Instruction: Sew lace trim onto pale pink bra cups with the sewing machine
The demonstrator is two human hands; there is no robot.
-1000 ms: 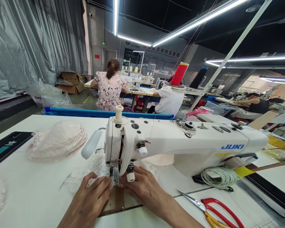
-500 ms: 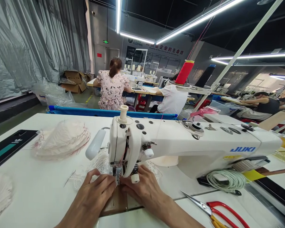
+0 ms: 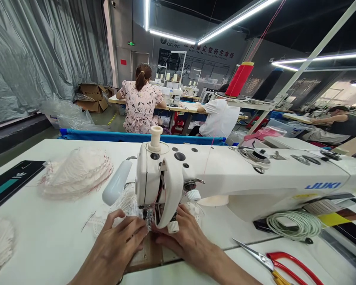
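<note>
White lace fabric (image 3: 127, 201) lies under the needle area of a white JUKI sewing machine (image 3: 219, 170). Left of the presser foot (image 3: 148, 217), my left hand (image 3: 118, 237) bends its fingers down, fingertips pinching the lace's near edge. On the other side, my right hand (image 3: 186, 237) reaches in beneath the machine head with curled fingers closed on the same fabric; the head hides part of them. Both thumbs and fingertips are close to the presser foot. A red thread runs down to the needle area.
Stacked white lace pieces (image 3: 77, 172) lie at the left, with a black case (image 3: 14, 182) beside them. Red-handled scissors (image 3: 273, 261) and a coil of pale cord (image 3: 293, 225) lie at the right. A red thread cone (image 3: 239, 80) stands above. Several people sit at machines beyond.
The camera view has shifted slightly, so the machine's arm appears farther right. My hands stay beside the presser foot, with only small finger movements on the lace.
</note>
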